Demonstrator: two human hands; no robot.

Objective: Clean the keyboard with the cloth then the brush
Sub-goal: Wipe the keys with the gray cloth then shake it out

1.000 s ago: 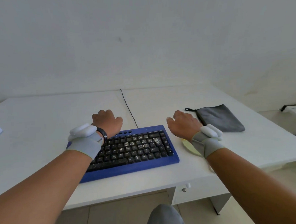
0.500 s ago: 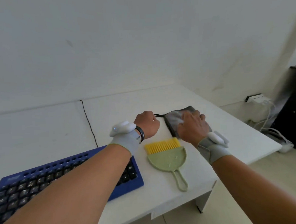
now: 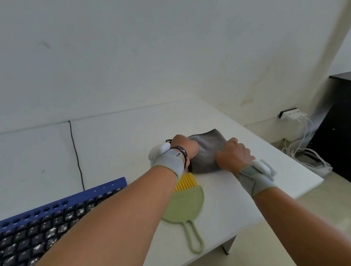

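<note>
Cloth [image 3: 207,151] — between left hand [image 3: 184,146] and right hand [image 3: 234,155]; both touching.

From where I stand, nothing is readable; the keyboard [image 3: 43,227] keys carry legends, but they're too blurred to read.

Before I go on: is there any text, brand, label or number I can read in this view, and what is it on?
No text here can be read.
Keyboard: the keycaps carry pale legends, too blurred and speckled to read.
Black wristband by the left hand: a small pale mark, too small to read.
Brush, grey cloth, power strip: no lettering visible.
</note>
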